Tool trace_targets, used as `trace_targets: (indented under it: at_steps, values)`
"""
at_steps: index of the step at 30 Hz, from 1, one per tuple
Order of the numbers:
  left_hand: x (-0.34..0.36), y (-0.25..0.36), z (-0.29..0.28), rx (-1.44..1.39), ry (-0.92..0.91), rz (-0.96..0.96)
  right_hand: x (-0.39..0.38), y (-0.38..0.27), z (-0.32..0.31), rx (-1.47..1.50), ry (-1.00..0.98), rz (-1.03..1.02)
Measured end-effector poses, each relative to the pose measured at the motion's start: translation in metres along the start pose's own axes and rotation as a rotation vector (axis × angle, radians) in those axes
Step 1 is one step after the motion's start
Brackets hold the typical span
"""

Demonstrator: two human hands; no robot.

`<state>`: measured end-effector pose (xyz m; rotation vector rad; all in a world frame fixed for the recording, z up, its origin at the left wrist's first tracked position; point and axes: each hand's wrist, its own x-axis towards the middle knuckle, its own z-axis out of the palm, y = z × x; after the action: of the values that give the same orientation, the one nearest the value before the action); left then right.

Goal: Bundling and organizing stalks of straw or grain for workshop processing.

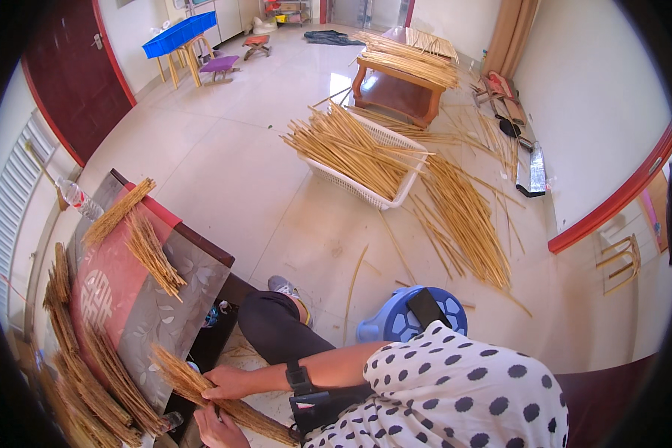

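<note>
Hands gather a straw bundle at the table's near edge: right hand grasping it, left hand gripping below; binding seemingly follows.

A clear plastic bottle with a pale label lies by the far left corner of the low table. On the blue stool rests a dark phone, screen black. A black smartwatch circles one wrist.
</note>
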<state>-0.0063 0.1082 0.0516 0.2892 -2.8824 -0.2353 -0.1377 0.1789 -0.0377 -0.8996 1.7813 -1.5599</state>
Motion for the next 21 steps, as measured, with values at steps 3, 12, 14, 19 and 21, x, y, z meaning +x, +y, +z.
trace_targets:
  at_steps: [3, 12, 14, 19, 21]
  values:
    - [0.003, 0.000, 0.002, 0.021, -0.004, 0.005, 0.002, 0.003, 0.000, -0.011, -0.009, 0.015]
    - [0.006, -0.001, 0.008, 0.013, 0.023, 0.000, 0.002, 0.005, 0.002, -0.049, 0.006, 0.037]
    - [0.005, -0.001, 0.004, 0.056, -0.021, 0.000, 0.003, 0.006, 0.003, -0.048, 0.009, 0.026]
    - [0.005, 0.000, 0.000, -0.033, -0.036, 0.012, 0.004, 0.009, 0.005, -0.070, 0.007, 0.064]
    - [0.005, -0.003, 0.004, -0.037, -0.028, 0.011, 0.006, 0.011, 0.006, -0.085, 0.003, 0.070]
